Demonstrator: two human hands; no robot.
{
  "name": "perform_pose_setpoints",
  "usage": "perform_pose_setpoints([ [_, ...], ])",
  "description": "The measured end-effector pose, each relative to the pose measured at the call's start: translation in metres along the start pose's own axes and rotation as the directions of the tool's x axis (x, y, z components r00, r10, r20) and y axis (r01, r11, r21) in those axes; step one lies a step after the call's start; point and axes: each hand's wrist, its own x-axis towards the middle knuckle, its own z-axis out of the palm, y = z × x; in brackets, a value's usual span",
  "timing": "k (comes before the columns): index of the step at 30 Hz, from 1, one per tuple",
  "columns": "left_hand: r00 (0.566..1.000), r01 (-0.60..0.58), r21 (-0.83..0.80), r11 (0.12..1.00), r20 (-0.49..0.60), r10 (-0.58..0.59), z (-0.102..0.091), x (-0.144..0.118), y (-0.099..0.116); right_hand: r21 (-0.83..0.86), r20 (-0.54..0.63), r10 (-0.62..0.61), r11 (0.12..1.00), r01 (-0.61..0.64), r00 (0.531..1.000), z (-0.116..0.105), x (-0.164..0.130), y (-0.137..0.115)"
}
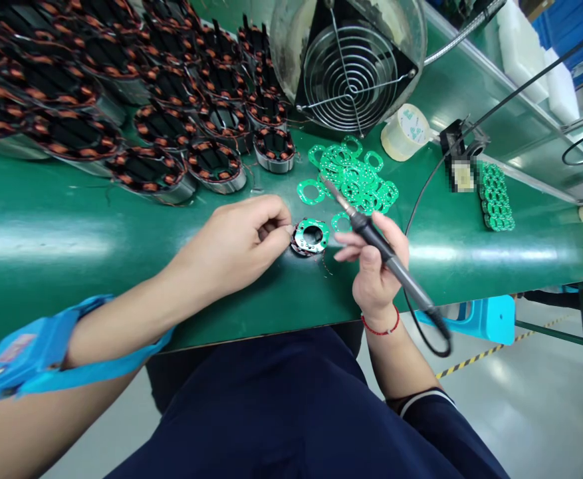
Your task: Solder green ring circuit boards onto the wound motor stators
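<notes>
A small motor stator [310, 237] with a green ring circuit board on top lies on the green table [72, 226]. My left hand [244, 236] pinches at its left edge, fingers closed on the stator or its thin wire. My right hand [375, 263] grips a black soldering iron [371, 233] like a pen; its tip [324, 179] points up and left, raised above the pile of green ring boards [353, 176]. A blue strap [46, 349] wraps my left forearm.
Several copper-wound stators [146, 100] crowd the table's back left. A fan in a round housing [351, 66] stands behind. A tape roll [405, 132], a black stand [458, 143] and a stack of green boards [495, 196] sit right. The iron's cable [423, 326] hangs off the table edge.
</notes>
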Motion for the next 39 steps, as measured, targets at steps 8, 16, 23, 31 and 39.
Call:
perform_pose_setpoints([
  [8,1.0,0.012,0.001,1.0,-0.029,-0.012,0.001,-0.001,-0.002,-0.147,0.557,-0.028,0.98,0.132,0.83,-0.003,0.019,0.0],
  [16,0.982,0.168,-0.033,0.985,0.091,-0.164,-0.002,0.001,-0.004,-0.259,0.317,0.071,0.966,0.015,0.946,-0.005,0.015,0.012],
  [23,0.957,-0.014,0.067,0.998,0.288,-0.005,-0.015,0.004,-0.021,-0.189,0.54,-0.013,0.972,0.136,0.842,0.007,0.026,0.007],
  [31,0.999,-0.016,0.058,0.998,-0.035,0.018,-0.019,0.0,-0.006,-0.367,0.49,0.008,0.909,0.198,0.872,0.007,0.019,0.009],
  [39,0.998,0.066,-0.225,0.972,0.016,-0.065,-0.002,0.003,-0.004,-0.272,0.454,-0.193,0.9,0.341,0.87,0.012,0.02,-0.005],
])
